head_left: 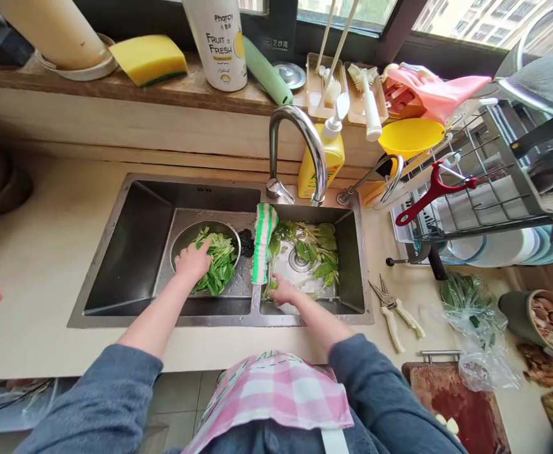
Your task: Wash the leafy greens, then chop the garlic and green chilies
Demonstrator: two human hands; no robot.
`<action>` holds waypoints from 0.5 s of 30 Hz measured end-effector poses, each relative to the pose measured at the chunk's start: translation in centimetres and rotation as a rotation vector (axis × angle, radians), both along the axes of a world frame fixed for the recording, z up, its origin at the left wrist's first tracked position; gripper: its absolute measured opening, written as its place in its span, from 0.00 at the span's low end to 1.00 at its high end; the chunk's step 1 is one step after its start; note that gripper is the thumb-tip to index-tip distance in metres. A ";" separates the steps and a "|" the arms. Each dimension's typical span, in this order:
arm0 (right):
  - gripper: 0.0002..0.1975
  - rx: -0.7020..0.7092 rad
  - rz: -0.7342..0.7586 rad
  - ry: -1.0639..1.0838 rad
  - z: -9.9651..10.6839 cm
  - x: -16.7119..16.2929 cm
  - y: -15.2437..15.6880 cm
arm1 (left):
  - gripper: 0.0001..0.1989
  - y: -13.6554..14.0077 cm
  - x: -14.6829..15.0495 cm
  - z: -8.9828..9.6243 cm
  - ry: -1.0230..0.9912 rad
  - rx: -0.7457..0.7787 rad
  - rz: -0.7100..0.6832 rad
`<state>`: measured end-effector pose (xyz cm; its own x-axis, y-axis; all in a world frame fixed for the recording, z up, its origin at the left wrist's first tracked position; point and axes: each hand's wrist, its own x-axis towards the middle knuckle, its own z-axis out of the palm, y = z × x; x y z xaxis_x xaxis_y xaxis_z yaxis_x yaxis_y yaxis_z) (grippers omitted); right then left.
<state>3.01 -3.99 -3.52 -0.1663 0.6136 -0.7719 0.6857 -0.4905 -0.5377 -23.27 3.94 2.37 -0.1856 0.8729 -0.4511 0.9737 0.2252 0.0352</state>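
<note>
In the left sink basin stands a round metal bowl (172,247) heaped with leafy greens (220,268). My left hand (193,261) reaches over the bowl's left side, its fingers closed on some of these greens; the leaves partly hide the fingertips. Loose stems and leaves (323,249) lie wet in the right basin, around the drain (299,257). At that basin's near left corner my right hand (284,290) is closed on a leaf or stem of the greens. A green-and-white striped cloth (261,252) hangs over the divider between my hands.
The faucet (299,116) arches over the divider, with a yellow soap bottle (323,161) behind it. A black scrubber (246,243) lies beside the bowl. Kitchen scissors (392,306), a bag of greens (470,302) and a cutting board (458,397) are to the right, below a dish rack (484,208).
</note>
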 end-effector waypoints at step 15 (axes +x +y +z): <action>0.17 0.327 0.322 -0.488 -0.7 14.1 12.3 | 0.23 -1.4 21.7 -4.3 -0.779 0.069 -0.315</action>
